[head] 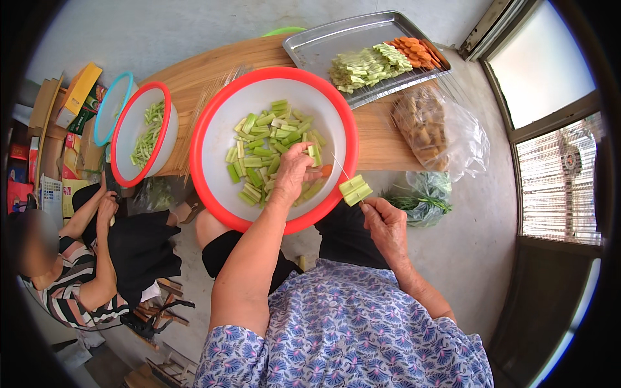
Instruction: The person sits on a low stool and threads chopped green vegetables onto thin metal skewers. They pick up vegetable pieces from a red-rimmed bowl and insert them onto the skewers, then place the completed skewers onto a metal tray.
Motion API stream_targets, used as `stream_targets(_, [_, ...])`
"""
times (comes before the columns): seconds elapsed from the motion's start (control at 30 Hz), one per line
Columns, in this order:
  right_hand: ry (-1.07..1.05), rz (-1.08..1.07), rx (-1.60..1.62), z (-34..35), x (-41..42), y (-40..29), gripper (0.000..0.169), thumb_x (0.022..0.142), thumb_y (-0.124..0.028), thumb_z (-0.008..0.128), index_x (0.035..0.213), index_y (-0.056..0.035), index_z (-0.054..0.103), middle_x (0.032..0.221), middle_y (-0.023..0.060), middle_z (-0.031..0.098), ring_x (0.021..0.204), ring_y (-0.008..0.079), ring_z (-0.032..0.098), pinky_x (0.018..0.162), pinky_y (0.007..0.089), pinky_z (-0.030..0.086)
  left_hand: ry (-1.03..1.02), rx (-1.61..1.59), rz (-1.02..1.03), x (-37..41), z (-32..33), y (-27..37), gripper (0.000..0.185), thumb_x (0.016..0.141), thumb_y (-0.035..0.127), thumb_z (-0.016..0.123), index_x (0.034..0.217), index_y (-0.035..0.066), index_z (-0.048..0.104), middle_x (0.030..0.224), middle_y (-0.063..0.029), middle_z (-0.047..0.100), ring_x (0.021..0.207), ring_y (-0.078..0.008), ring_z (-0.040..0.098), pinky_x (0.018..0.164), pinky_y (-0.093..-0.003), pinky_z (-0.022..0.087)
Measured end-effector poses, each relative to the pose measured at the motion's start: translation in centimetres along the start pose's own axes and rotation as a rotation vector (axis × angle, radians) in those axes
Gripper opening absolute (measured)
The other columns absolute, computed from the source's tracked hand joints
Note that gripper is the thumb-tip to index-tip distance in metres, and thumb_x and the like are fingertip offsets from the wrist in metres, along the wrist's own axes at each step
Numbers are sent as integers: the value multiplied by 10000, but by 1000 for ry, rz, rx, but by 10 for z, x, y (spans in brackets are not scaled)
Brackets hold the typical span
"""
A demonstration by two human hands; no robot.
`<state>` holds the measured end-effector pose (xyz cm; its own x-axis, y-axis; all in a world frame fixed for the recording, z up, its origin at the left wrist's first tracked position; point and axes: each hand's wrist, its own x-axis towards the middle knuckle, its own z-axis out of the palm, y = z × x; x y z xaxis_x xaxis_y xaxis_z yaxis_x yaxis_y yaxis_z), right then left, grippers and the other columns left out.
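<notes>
A large white basin with a red rim [204, 109] holds many cut celery pieces [259, 162]. My left hand [292, 170] is over the basin, and a celery piece [315, 155] is pinched between its thumb and finger. An orange bit [326, 170], perhaps carrot, shows beside those fingers. Just outside the basin's right rim, my right hand [388, 228] grips the lower end of a thin skewer [341, 165]. Celery pieces [355, 190] are threaded side by side on it, close to my fingertips, and its bare tip points up and left toward the left hand.
A metal tray [335, 41] bears skewered celery [368, 67] and carrot slices [415, 51]. Loose skewers [206, 99] lie on the wooden table [194, 63]. A plastic bag of brown food [422, 128] is at right. Another person [87, 252] sits left near a second red-rimmed basin [167, 140].
</notes>
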<state>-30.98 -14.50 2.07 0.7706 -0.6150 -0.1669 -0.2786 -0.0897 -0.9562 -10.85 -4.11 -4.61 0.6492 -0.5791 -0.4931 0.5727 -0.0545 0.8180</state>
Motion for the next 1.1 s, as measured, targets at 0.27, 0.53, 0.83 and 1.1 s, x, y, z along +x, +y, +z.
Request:
stream_targets(0.27, [-168,-100,-48,22,-8,2,94,840,-70,612,882,11,638,549,40,533,478,77,490,456,244,410,101,-76,101,-65,-26,18,379,831,41,481,1206,-19,477,945,-83,584,731,-108,516,628,-208,416])
stream_targets(0.53, [-287,-141,-83,31,-18,-4,116,851,-67,598,931,4,642,559,34,531,487,75,484,469,252,411,157,-399,80,-100,-40,9,148,831,16,555,978,-1,549,865,-123,610,644,-120,538,545,-224,425])
stream_targets(0.83, [-290,-187,-91,32,-23,-4,82,855,-48,582,885,13,628,539,55,524,455,95,486,444,257,408,154,-462,107,-102,-41,5,124,830,8,560,953,-1,566,850,-138,625,594,-133,554,521,-226,440])
stream_targets(1.1, [-292,-172,-108,30,-25,-6,73,847,-44,587,865,14,628,535,69,531,450,111,497,450,267,419,224,-305,231,-108,-34,0,307,799,-6,609,1091,-23,515,851,-85,599,653,-113,551,561,-223,431])
